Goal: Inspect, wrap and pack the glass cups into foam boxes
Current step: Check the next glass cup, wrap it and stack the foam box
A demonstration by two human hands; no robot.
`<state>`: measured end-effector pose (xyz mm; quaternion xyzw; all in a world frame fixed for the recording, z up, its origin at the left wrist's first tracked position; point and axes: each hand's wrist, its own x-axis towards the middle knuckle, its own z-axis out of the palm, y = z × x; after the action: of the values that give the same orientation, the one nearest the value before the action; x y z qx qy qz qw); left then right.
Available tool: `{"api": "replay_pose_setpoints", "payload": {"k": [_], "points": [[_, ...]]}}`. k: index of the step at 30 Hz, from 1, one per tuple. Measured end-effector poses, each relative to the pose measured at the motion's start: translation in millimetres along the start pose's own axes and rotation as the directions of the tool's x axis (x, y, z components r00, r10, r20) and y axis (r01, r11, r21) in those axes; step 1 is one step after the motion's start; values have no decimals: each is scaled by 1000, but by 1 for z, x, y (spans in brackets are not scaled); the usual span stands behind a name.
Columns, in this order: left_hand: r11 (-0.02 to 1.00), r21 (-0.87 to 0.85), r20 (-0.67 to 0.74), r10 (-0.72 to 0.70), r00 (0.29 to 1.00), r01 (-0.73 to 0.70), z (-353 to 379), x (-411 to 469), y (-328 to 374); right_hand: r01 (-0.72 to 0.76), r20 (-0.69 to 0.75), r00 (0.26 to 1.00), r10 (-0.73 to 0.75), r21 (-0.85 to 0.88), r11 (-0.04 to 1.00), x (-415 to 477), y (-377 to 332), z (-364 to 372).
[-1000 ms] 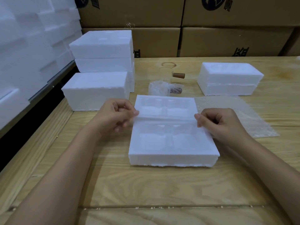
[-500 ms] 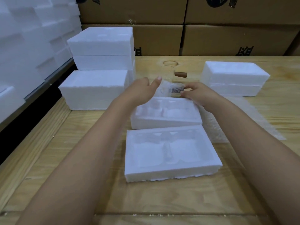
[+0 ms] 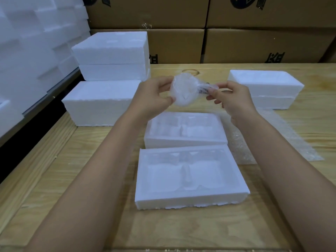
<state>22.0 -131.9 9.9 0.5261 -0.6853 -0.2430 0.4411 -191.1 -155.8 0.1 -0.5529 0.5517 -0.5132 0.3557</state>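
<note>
Wooden table (image 3: 60,166), cardboard cartons (image 3: 272,44) behind

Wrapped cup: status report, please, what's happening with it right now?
Both busy: left hand grips wrapped cup by its body; right hand pinches its handle end. Cup held up over open foam halves. Nothing between cup and halves.

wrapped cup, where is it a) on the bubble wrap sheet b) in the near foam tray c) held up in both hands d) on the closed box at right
c: the left hand and right hand both grip the wrapped cup in the air.
</note>
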Motion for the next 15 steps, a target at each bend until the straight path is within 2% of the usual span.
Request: {"api": "replay_pose_setpoints", "payload": {"k": [5, 9, 13, 15], "points": [[990, 27, -149, 142, 979, -139, -4, -8, 3, 77, 137, 986, -91, 99, 992, -3, -16, -17], [969, 65, -149, 246, 958, -239, -5, -16, -1, 112, 214, 967, -138, 128, 985, -6, -16, -21], [978, 44, -86, 207, 975, -204, -9, -16, -3, 140, 260, 948, -182, 173, 975, -8, -20, -21], [987, -40, -32, 156, 987, -157, -11, -16, -2, 171, 263, 940, -219, 194, 966, -10, -22, -22]]}}
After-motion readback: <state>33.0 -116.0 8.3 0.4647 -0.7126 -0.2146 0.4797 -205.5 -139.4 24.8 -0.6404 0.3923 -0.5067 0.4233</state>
